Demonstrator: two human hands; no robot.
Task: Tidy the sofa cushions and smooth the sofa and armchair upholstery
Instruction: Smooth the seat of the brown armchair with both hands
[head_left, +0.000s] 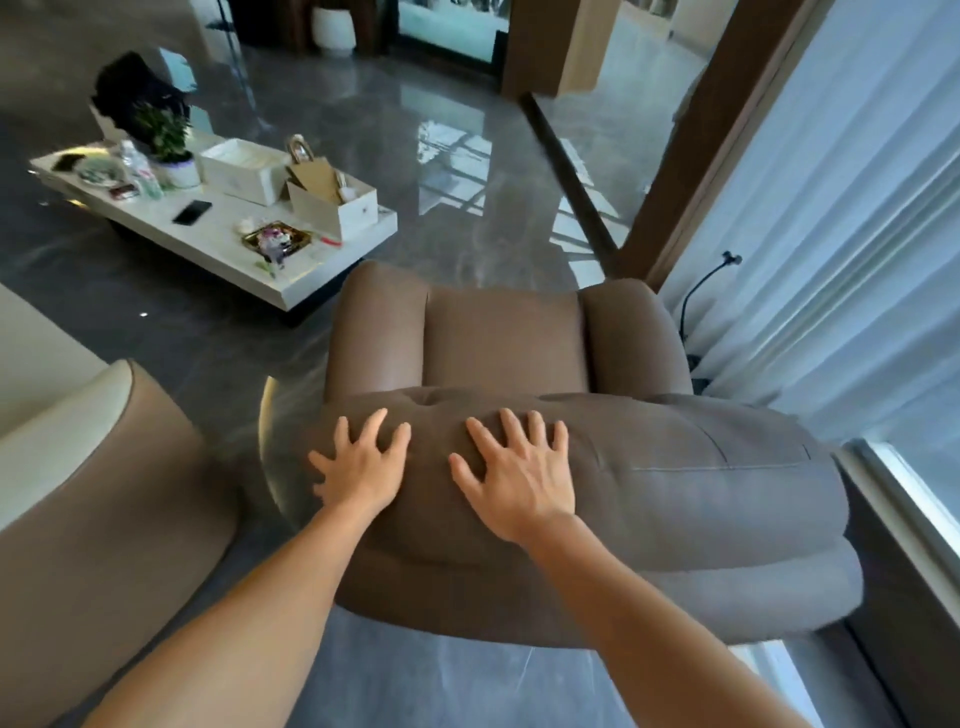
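I stand behind a brown leather armchair (701, 499) and look down over its padded backrest onto the seat (504, 343). My left hand (363, 462) lies flat on the left part of the backrest top, fingers spread. My right hand (519, 473) presses flat on the backrest near its middle, fingers spread too. Neither hand holds anything. The leather dents slightly under both palms. A corner of the sofa (104, 499), brown with a cream cushion, shows at the left edge.
A white low coffee table (223, 244) stands beyond the armchair at the left, carrying boxes, a plant, a bottle and a phone. White curtains (831, 234) hang at the right. A round glass side table (275, 452) sits between sofa and armchair. Glossy grey floor lies ahead.
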